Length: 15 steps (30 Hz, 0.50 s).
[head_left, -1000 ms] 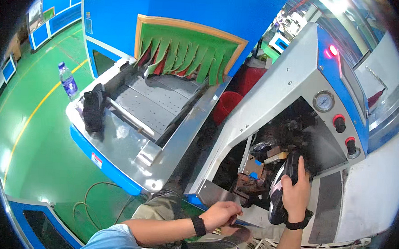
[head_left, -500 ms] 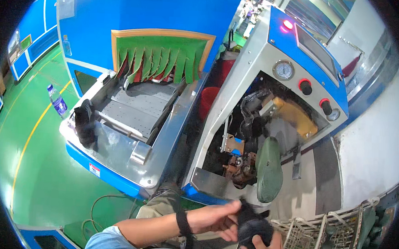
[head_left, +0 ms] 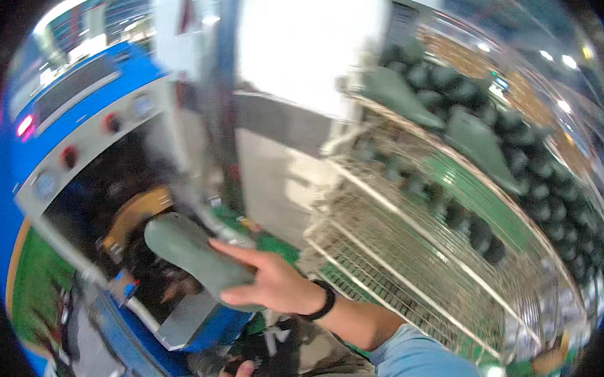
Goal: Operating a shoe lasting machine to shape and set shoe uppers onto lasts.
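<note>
My right hand (head_left: 273, 282) comes in from the right, a black band at its wrist. Its thumb and fingers grip one end of a smooth dark-green shoe last (head_left: 193, 251). The last lies tilted in front of the machine's opening; whether it is still fixed to the machine I cannot tell. At the lower edge, my left hand (head_left: 237, 376) shows only in part, its thumb against a dark, blurred piece that looks like a black shoe upper (head_left: 269, 351), low by my lap. The rest of that hand is hidden.
A blue and grey machine (head_left: 78, 156) with knobs, gauges and a lit red lamp stands at left, a tan curved part (head_left: 137, 214) inside. At right, a wire rack (head_left: 410, 214) carries many green lasts (head_left: 478, 146) on its top shelf. The view is motion-blurred.
My view has swung right, bringing the rack into sight. My right hand has left the black upper and taken hold of the green last. The left hand is now low at the bottom edge.
</note>
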Tool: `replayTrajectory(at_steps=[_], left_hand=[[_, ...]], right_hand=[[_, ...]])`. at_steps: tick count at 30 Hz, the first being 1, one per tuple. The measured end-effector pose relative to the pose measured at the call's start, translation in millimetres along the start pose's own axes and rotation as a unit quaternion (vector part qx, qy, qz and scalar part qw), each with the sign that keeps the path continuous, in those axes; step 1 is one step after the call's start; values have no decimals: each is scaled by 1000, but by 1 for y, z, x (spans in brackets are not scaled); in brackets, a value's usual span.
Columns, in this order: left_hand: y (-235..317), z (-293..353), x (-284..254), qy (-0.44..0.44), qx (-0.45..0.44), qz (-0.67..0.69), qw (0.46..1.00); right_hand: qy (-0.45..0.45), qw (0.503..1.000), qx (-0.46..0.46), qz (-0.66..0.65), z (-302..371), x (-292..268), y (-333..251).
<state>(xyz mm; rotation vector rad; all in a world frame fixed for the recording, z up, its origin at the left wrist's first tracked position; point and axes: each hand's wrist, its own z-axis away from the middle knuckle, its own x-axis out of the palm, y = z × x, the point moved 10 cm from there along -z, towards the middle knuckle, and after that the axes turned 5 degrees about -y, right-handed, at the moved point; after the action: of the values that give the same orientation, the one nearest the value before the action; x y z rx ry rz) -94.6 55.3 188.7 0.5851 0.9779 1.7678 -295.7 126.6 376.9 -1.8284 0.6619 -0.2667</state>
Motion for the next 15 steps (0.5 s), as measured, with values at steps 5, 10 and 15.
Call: replayTrajectory(at_steps=[5,10,15], left_hand=[[-25,-26,32,-96,8,-30,995],[-15,-23,29,-117,55,-85,988],[11,-12,52,-167,92,-105,976]], right_hand=[[287,859,126,404,226,-159,-84],[588,508,325,539,453,-231,-196],[416,499,565,509,614,-352,-204]])
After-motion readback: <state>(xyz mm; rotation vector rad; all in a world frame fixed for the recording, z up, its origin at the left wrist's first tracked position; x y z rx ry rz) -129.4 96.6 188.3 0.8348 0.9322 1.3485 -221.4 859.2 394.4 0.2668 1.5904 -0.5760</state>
